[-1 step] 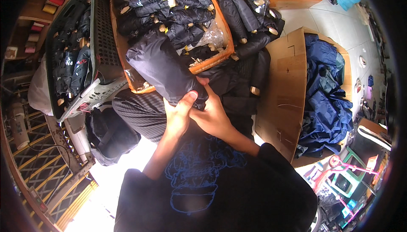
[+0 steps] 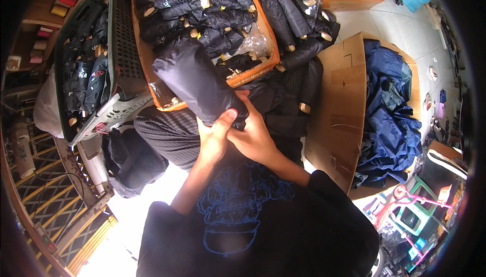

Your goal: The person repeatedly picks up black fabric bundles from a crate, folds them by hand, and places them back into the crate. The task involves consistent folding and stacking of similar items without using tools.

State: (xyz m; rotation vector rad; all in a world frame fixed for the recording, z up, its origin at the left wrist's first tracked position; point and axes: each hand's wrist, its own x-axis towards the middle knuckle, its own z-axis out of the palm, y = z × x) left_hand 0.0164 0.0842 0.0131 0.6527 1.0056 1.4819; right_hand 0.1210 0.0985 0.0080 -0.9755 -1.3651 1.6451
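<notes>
A thick cylindrical bundle of smooth black fabric (image 2: 195, 77) slants up and to the left in front of me, its far end over the edge of an orange-rimmed box (image 2: 152, 90). At its near end my left hand (image 2: 215, 134) is closed on it, thumb pressed on top. My right hand (image 2: 253, 131) grips the same end from the right, with fingers partly hidden behind the fabric. In the box lie several similar black rolled bundles (image 2: 223, 18) with pale tan pieces at their ends.
To the left, a dark plastic crate (image 2: 124, 49) holds more black bundles. Further bundles (image 2: 281, 21) are piled right of the box. On the right stands a cardboard box (image 2: 334, 120) with crumpled blue fabric (image 2: 390, 130). A dark bag (image 2: 134, 163) rests by my striped trouser leg (image 2: 167, 135).
</notes>
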